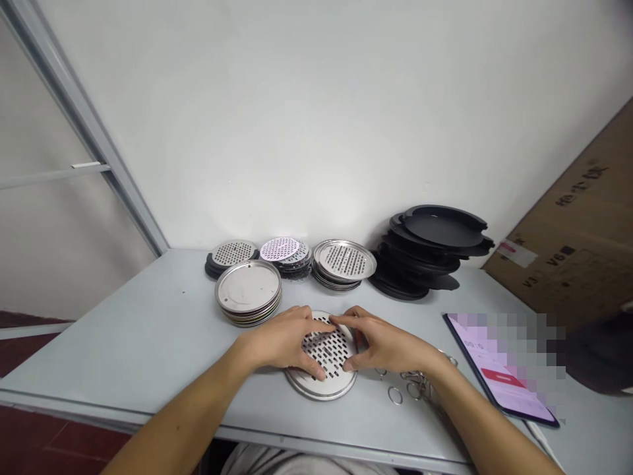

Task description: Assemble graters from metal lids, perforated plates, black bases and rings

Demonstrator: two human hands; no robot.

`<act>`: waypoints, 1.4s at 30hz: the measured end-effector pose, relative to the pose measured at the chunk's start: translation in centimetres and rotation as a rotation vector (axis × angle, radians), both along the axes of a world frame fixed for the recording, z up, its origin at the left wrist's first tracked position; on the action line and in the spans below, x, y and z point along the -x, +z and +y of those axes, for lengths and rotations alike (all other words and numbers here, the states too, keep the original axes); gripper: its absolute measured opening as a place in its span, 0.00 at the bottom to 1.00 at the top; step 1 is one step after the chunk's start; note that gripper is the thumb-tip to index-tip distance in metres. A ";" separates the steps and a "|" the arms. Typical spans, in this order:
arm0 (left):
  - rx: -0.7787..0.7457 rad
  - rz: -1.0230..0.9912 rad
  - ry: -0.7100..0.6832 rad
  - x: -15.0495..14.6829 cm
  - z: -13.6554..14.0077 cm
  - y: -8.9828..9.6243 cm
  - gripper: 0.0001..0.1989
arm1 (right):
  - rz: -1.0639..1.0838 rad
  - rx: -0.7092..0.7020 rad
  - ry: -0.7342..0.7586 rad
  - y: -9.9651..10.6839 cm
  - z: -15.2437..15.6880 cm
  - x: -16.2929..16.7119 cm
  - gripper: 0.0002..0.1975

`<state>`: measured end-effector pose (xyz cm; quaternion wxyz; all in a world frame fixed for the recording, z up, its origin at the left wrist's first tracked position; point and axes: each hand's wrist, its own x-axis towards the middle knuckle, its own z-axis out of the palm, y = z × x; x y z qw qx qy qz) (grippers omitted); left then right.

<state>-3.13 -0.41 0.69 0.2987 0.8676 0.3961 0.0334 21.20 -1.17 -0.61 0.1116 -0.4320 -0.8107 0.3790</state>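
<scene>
A perforated metal disc (329,356) with rows of slots lies on or in a round, rimmed metal plate (324,397) near the table's front edge. My left hand (289,340) curves round its left side, thumb on the slotted face and index finger toward the far rim. Opposite it, my right hand (373,340) grips the right side, with thumb and index finger on the disc. The fingertips at the far rim nearly meet. Under the palms, part of the plate is hidden. Metal rings (395,395) lie by my right forearm, partly covered by it.
Behind my hands stand stacked rimmed metal plates (248,287), slotted discs on black pieces (233,253), more slotted discs (280,249) and rimmed slotted plates (345,261). Black round trays (442,227) are piled unevenly at the back right. A tablet (499,369) and cardboard box (568,231) are rightward.
</scene>
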 end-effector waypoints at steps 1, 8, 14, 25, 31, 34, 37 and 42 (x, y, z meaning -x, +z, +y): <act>-0.002 0.001 -0.002 0.0 0.0 0.0 0.40 | 0.000 -0.001 0.004 0.0 0.0 0.0 0.40; -0.054 0.008 -0.001 -0.6 -0.6 0.3 0.41 | 0.023 -0.009 0.043 0.2 0.1 -0.4 0.40; -0.097 0.001 0.009 -1.0 -0.9 0.4 0.40 | 0.030 -0.017 0.034 0.7 0.1 -0.4 0.38; -0.026 0.001 0.035 -0.5 -0.5 0.3 0.38 | 0.043 -0.015 0.035 0.7 0.0 -0.7 0.36; -0.061 -0.084 0.021 -0.9 -0.5 0.4 0.33 | 0.042 -0.034 0.018 0.7 -0.2 -0.5 0.35; -0.104 -0.129 0.101 -1.1 -0.4 0.5 0.24 | 0.049 -0.092 -0.073 0.5 -0.2 -0.5 0.31; -0.186 -0.137 0.174 -1.2 -0.3 0.3 0.21 | 0.101 -0.156 -0.187 0.6 -0.1 -0.6 0.26; -0.242 -0.158 0.174 -1.3 -0.1 -0.2 0.18 | 0.251 -0.241 -0.442 1.3 0.7 -1.3 0.16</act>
